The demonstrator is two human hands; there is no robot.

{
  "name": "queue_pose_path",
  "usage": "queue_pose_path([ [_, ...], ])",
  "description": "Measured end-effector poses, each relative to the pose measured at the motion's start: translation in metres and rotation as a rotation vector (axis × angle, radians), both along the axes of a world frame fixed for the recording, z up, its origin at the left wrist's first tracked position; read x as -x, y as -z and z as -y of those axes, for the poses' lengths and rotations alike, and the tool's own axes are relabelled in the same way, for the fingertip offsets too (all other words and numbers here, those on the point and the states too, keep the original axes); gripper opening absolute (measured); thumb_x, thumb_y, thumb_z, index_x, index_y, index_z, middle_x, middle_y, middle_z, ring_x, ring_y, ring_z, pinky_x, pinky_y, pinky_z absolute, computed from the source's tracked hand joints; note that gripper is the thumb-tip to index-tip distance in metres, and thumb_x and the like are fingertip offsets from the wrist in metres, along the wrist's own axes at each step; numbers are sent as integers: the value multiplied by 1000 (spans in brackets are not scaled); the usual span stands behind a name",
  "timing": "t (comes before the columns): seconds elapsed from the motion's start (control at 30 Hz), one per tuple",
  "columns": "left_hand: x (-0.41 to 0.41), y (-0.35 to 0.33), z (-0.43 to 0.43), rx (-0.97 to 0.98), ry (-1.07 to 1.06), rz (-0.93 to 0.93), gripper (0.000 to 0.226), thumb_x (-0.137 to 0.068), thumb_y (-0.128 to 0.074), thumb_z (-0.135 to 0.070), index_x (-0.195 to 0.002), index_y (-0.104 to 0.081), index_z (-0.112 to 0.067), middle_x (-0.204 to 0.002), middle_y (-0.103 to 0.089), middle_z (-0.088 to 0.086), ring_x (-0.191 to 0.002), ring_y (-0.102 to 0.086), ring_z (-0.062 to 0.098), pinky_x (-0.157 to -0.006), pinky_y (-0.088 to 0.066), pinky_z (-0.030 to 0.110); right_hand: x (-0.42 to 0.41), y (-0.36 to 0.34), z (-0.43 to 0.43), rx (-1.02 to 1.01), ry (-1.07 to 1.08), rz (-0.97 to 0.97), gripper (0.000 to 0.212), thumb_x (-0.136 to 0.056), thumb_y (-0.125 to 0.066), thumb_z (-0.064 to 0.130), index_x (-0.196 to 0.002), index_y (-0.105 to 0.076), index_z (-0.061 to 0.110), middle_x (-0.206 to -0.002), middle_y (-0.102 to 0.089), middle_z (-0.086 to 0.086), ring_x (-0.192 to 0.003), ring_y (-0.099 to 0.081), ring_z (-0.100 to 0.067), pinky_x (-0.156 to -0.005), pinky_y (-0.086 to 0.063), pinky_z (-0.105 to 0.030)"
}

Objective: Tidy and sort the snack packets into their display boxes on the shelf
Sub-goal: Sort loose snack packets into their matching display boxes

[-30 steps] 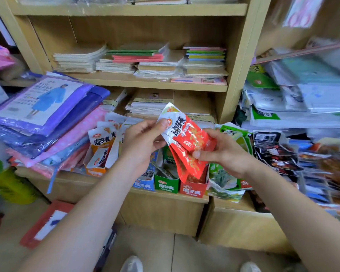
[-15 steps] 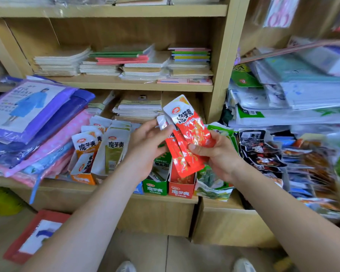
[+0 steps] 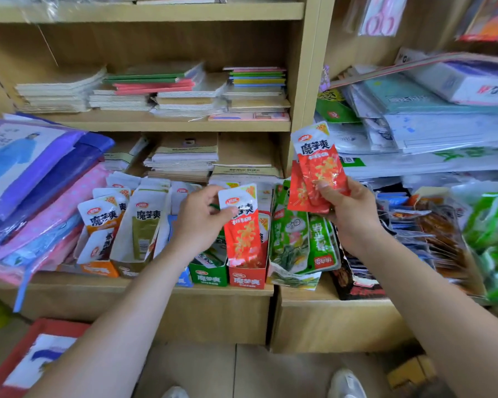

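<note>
One pale wooden shelf unit point(image 3: 167, 126) fills the far side. Several stacks of thin paper notebooks point(image 3: 156, 93) lie on its middle board, overlapping too much for a sure count. At the left is one sloping pile of flat plastic-wrapped packs point(image 3: 41, 179) in purple, blue and pink.

Five small cardboard display boxes stand in a row at the near edge of the lowest board. From left to right they are an orange box point(image 3: 98, 268), an olive-and-white box point(image 3: 128, 272), a blue box point(image 3: 185, 278) mostly behind my left forearm, a green box point(image 3: 209, 275) and a red box point(image 3: 246, 280). Just right of the red box lean green snack packets point(image 3: 299, 239); I make out two or three.

My right hand point(image 3: 348, 214) grips at least two long red foil packets point(image 3: 318, 170) upright, above and to the right of the red box. The thumb lies across their front and the fingers curl behind. They overlap, so I cannot tell if there are more.

My left hand point(image 3: 202, 222) pinches one single red-and-white packet point(image 3: 242, 228) by its white top edge, with the other fingers curled in. The packet's lower end stands inside the red box.
</note>
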State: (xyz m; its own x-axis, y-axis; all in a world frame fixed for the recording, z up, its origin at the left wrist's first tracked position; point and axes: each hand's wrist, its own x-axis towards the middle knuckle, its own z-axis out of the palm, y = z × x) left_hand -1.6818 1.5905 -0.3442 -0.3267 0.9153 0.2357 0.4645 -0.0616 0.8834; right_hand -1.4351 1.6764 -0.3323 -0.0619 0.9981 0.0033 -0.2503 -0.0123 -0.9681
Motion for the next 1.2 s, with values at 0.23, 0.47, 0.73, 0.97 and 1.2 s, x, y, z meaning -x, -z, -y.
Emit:
queue_pose_path([
  [0.23, -15, 8, 2, 168, -29, -540, 41, -79, -82, -40, -117, -66, -38, -98, -65, -25, -91, -62, 0, -75, -55, 32, -12, 4, -3, 5, -116, 61, 20, -95, -65, 17, -112, -66, 6, -105, -75, -6, -95, -73, -23, -82, -59, -40],
  [0.47, -36, -8, 0, -1, 128, 33, 45, -92, -72, -31, -135, -61, -24, -106, -74, -9, -100, -67, 5, -88, -54, 27, 9, 7, 15, -67, -386, 144, 17, -95, -63, 14, -105, -67, 0, -97, -74, -16, -80, -71, -28, -68, -59, -43],
  [0.73, -13, -10, 7, -42, 69, 143, 23, -84, -79, -8, -103, -70, -18, -90, -76, 3, -80, -74, 16, -74, -61, 37, 28, 7, 16, -14, -210, -8, 15, -98, -60, 17, -91, -73, 13, -84, -73, -3, -70, -67, -13, -66, -47, -34],
  [0.97, -3, 18, 12, 161, 82, -355, 29, -77, -86, -29, -98, -67, -26, -78, -72, -13, -70, -70, 3, -72, -60, 42, 23, 5, 7, -86, -167, 6, 31, -83, -72, -5, -112, -64, 3, -99, -74, -13, -88, -71, -26, -80, -57, -39],
  [1.2, 9, 10, 22, 65, -57, -420, 28, -82, -80, -40, -107, -70, -30, -78, -68, -19, -73, -65, -2, -73, -56, 27, 37, 11, 19, -137, -251, 141, 19, -85, -74, 3, -104, -71, 3, -98, -76, -15, -89, -74, -34, -76, -61, -51],
])
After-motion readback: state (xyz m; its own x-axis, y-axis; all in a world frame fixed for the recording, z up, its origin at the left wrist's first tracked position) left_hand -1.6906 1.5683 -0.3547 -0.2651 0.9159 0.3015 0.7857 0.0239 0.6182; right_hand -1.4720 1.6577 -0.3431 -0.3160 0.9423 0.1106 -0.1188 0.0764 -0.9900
